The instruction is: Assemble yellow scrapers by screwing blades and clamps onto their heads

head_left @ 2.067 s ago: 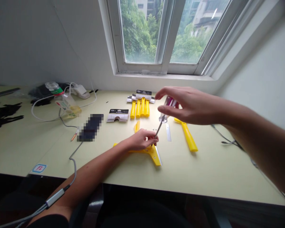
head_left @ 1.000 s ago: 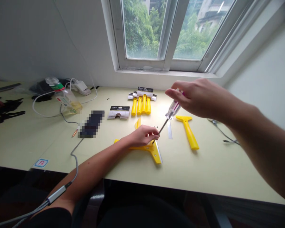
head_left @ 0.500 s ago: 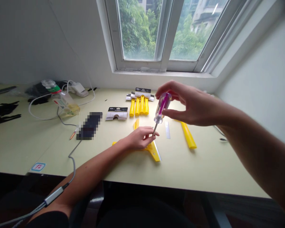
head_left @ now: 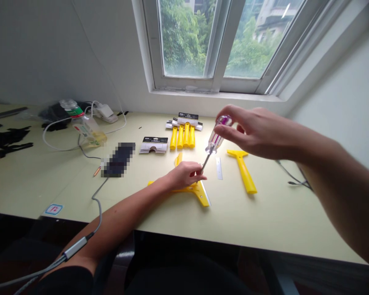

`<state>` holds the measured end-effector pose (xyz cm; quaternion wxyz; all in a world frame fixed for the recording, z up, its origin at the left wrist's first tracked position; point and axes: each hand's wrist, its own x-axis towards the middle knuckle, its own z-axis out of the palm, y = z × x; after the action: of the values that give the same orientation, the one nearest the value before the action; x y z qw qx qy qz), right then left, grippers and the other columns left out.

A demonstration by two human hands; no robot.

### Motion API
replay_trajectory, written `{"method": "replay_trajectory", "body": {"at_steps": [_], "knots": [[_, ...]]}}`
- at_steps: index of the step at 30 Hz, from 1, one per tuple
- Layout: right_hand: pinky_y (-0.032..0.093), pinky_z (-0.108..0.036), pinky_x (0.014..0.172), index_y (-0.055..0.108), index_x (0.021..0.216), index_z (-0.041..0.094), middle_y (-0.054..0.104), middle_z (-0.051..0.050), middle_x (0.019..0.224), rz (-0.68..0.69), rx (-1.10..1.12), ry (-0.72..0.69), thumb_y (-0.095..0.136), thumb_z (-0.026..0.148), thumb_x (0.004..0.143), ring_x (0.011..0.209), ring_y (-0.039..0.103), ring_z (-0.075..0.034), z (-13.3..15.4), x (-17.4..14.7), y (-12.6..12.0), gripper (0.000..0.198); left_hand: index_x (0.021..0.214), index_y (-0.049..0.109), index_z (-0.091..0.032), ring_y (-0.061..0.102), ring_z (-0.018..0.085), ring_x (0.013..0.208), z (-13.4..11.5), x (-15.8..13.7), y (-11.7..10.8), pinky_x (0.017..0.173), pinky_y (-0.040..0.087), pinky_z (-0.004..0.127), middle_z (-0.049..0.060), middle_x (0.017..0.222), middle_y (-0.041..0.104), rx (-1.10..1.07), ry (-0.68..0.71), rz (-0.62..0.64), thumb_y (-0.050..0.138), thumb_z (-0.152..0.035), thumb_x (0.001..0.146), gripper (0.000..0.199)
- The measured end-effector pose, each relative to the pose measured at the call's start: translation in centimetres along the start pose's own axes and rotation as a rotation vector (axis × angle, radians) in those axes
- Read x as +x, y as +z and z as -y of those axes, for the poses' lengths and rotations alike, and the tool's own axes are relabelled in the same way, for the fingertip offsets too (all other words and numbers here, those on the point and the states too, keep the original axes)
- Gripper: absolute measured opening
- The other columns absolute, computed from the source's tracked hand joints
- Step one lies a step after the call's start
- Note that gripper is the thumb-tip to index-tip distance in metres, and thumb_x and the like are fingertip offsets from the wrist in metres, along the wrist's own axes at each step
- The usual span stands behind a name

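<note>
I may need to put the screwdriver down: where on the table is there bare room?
Bare room: the table between the loose scraper and the front edge; also between the number label and the bottle. Crowded: around the left hand, where the screwdriver, other scraper, blade and small yellow piece sit close together.

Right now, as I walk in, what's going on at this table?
A person's right hand holds a clear and purple screwdriver by its handle, the shaft slanting down to a yellow T-shaped tool on the table. The left hand is over that tool, fingers close to the shaft; the screwdriver's exact contact is hard to see. A loose blade and another yellow tool lie to the right.
</note>
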<state>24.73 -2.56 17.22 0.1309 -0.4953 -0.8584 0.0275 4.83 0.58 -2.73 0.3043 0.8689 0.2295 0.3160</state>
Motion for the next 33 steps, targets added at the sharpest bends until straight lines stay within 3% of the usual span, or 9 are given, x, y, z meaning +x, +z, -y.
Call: {"method": "replay_trajectory", "body": {"at_steps": [4, 8, 11, 17, 19, 23, 25, 29, 33], "knots": [[0.040, -0.037, 0.063, 0.064, 0.097, 0.022, 0.066, -0.007, 0.073, -0.005, -0.083, 0.054, 0.046, 0.054, 0.089, 0.065, 0.058, -0.023, 0.7, 0.4, 0.0, 0.038, 0.067, 0.050, -0.017, 0.041, 0.010, 0.059, 0.6, 0.2, 0.1, 0.059, 0.037, 0.023, -0.002, 0.066, 0.048, 0.115, 0.012, -0.049, 0.064, -0.033, 0.090, 0.032], [0.039, -0.036, 0.062, 0.061, 0.107, 0.024, 0.065, -0.006, 0.075, 0.014, -0.049, 0.015, 0.050, 0.042, 0.087, 0.066, 0.058, -0.023, 0.9, 0.5, -0.3, 0.030, 0.069, 0.049, -0.017, 0.042, 0.010, 0.059, 0.9, 0.6, 0.2, 0.060, 0.037, 0.024, -0.001, 0.069, 0.051, 0.232, 0.049, -0.086, 0.062, -0.035, 0.092, 0.031], [0.038, -0.036, 0.061, 0.060, 0.109, 0.024, 0.063, -0.006, 0.073, -0.032, -0.100, 0.021, 0.050, 0.046, 0.087, 0.064, 0.057, -0.024, 0.7, 0.5, 0.2, 0.033, 0.072, 0.051, -0.017, 0.041, 0.009, 0.056, 0.6, 0.7, 0.1, 0.056, 0.035, 0.024, -0.001, 0.069, 0.052, 0.251, 0.082, -0.121, 0.061, -0.038, 0.092, 0.031], [0.037, -0.035, 0.058, 0.057, 0.112, 0.021, 0.064, -0.006, 0.073, -0.131, -0.091, -0.062, 0.051, 0.045, 0.088, 0.061, 0.056, -0.022, 0.5, 0.4, 1.9, 0.035, 0.078, 0.055, -0.016, 0.043, 0.010, 0.055, -0.4, 0.5, -1.1, 0.056, 0.037, 0.024, -0.001, 0.064, 0.051, 0.145, 0.049, -0.397, 0.041, -0.030, 0.100, 0.030], [0.037, -0.034, 0.058, 0.056, 0.112, 0.020, 0.065, -0.006, 0.074, -0.151, -0.091, -0.087, 0.051, 0.040, 0.089, 0.060, 0.056, -0.020, 0.6, 0.2, 2.1, 0.032, 0.076, 0.055, -0.016, 0.044, 0.011, 0.056, -1.1, 0.3, -2.3, 0.056, 0.036, 0.025, 0.000, 0.064, 0.052, 0.191, -0.043, -0.322, 0.039, -0.030, 0.100, 0.032], [0.040, -0.033, 0.059, 0.055, 0.115, 0.019, 0.068, -0.007, 0.081, -0.165, -0.054, -0.124, 0.050, 0.033, 0.087, 0.064, 0.058, -0.019, 0.9, -0.3, 2.0, 0.031, 0.089, 0.062, -0.019, 0.057, 0.016, 0.071, -2.8, -0.7, -4.0, 0.060, 0.039, 0.026, 0.002, 0.084, 0.063, 0.406, -0.198, 0.189, 0.056, -0.044, 0.091, 0.027], [0.041, -0.033, 0.062, 0.054, 0.118, 0.019, 0.069, -0.007, 0.085, -0.139, -0.031, -0.133, 0.051, 0.031, 0.086, 0.068, 0.060, -0.020, 1.0, -0.5, 1.7, 0.034, 0.096, 0.062, -0.020, 0.060, 0.018, 0.077, -3.2, -1.3, -4.1, 0.061, 0.039, 0.027, 0.003, 0.093, 0.064, 0.501, -0.238, 0.350, 0.063, -0.048, 0.085, 0.029], [0.042, -0.036, 0.066, 0.057, 0.120, 0.021, 0.069, -0.007, 0.084, -0.078, -0.019, -0.086, 0.053, 0.037, 0.087, 0.071, 0.062, -0.023, 1.0, -0.4, 1.1, 0.037, 0.098, 0.061, -0.021, 0.061, 0.018, 0.082, -2.7, -1.8, -3.2, 0.062, 0.040, 0.026, 0.003, 0.096, 0.064, 0.563, -0.241, 0.434, 0.060, -0.039, 0.089, 0.020], [0.039, -0.037, 0.062, 0.067, 0.094, 0.022, 0.060, -0.006, 0.061, -0.155, -0.114, 0.051, 0.046, 0.049, 0.091, 0.060, 0.057, -0.023, 0.1, 0.2, 0.5, 0.034, 0.100, 0.061, -0.021, 0.062, 0.018, 0.081, -2.0, -1.8, -2.7, 0.063, 0.041, 0.026, 0.004, 0.098, 0.063, 0.601, -0.219, 0.374, 0.057, -0.039, 0.092, 0.021]]}}
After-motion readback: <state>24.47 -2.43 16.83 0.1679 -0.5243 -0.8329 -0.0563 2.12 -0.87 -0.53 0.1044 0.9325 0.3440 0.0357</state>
